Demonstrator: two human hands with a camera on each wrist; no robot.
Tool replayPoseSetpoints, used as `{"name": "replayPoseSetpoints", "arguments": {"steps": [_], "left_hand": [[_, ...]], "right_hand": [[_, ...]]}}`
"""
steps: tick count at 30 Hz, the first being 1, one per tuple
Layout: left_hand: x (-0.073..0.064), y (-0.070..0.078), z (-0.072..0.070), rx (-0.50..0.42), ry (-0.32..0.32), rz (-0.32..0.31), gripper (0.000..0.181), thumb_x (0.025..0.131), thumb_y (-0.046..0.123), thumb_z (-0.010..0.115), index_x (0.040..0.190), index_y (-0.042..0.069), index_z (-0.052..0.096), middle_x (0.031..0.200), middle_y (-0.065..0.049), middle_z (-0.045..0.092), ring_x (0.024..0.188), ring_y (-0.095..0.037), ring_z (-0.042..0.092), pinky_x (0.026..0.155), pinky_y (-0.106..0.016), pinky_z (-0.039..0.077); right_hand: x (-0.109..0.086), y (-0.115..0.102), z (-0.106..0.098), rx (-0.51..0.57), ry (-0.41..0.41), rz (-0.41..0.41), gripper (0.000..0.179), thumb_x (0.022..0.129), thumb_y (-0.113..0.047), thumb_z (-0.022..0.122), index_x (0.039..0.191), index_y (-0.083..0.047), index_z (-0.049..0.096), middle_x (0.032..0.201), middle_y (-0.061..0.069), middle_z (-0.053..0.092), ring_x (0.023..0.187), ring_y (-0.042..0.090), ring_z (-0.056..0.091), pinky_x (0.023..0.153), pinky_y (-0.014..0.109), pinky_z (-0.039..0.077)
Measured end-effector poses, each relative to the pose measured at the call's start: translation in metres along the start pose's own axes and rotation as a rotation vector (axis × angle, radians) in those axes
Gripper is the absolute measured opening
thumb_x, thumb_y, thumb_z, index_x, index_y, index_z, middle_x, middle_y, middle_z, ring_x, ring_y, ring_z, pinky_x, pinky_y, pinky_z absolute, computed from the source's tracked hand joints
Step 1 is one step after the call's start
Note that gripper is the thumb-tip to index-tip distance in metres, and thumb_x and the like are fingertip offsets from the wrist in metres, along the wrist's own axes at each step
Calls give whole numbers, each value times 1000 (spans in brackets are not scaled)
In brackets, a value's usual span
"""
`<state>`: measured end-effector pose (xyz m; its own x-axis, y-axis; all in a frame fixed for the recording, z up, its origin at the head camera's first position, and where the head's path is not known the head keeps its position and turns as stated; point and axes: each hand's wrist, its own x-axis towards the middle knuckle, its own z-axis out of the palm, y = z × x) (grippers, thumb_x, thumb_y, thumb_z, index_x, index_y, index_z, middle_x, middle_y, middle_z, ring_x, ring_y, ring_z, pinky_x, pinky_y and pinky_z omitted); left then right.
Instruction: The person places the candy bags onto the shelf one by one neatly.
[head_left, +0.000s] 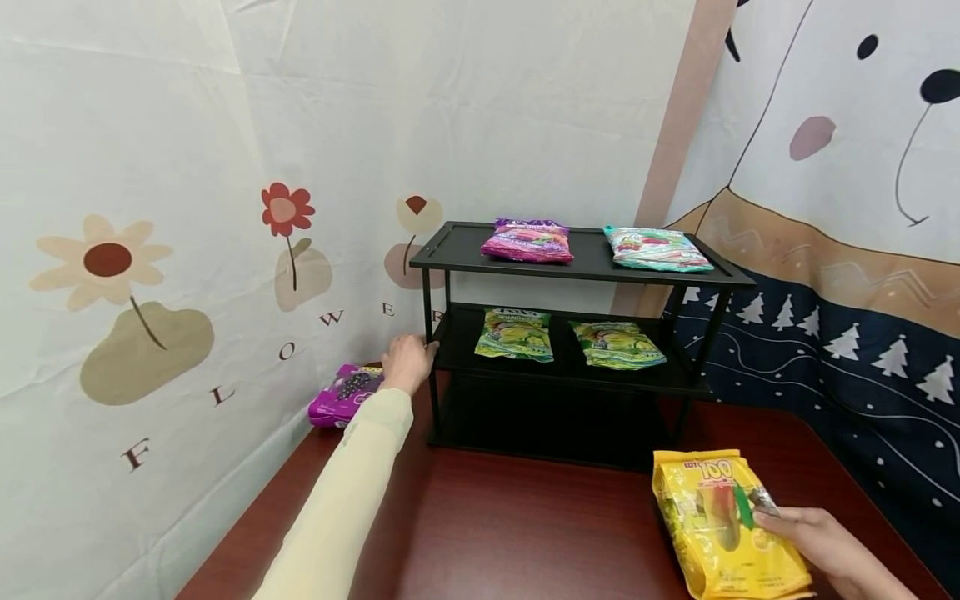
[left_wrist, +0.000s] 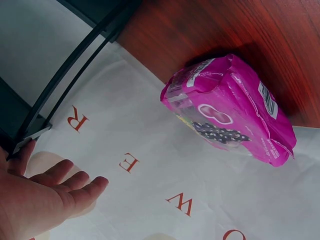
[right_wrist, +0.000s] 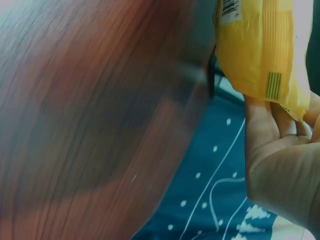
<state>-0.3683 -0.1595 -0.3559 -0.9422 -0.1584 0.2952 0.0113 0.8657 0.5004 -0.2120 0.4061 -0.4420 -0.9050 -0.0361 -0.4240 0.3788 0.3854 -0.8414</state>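
Observation:
My right hand grips a yellow snack bag by its right side, over the front right of the table. In the right wrist view the bag's lower end shows, with fingers behind it. My left hand is at the left post of a black three-tier shelf rack, at middle-tier height. The left wrist view shows the thumb side of this hand holding the rack's corner, the other fingers spread loosely away. A purple snack bag with dark berries on it lies beside the left hand, against the wall cloth.
On the rack's top tier lie a pink-purple bag and a teal-white bag. Two green-yellow bags lie on the middle tier. The reddish wooden table carries the rack; printed cloth hangs behind it.

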Motion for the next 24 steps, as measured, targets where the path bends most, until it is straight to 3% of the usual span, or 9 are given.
{"name": "replayPoseSetpoints", "arguments": {"steps": [6, 14, 24], "left_hand": [[1, 0, 0, -4, 5, 1, 36, 104, 31, 52, 105, 2, 73, 112, -20, 65, 113, -40, 53, 96, -63, 37], [1, -2, 1, -12, 5, -2, 36, 104, 31, 52, 103, 2, 73, 110, -19, 66, 112, -40, 52, 96, -62, 38], [1, -2, 1, -20, -2, -2, 36, 104, 31, 52, 108, 2, 72, 112, -19, 65, 112, -39, 52, 97, -61, 37]], "right_hand": [[6, -9, 24, -23, 44, -15, 44, 102, -26, 57, 119, 14, 62, 88, 9, 72, 78, 26, 70, 72, 38, 57], [16, -19, 47, -27, 25, -74, 44, 102, -25, 57, 119, 15, 61, 87, 10, 72, 76, 23, 70, 70, 37, 57], [36, -37, 82, -12, 121, -97, 43, 103, -21, 53, 123, 18, 57, 84, 11, 72, 72, 23, 69, 65, 36, 56]]}}
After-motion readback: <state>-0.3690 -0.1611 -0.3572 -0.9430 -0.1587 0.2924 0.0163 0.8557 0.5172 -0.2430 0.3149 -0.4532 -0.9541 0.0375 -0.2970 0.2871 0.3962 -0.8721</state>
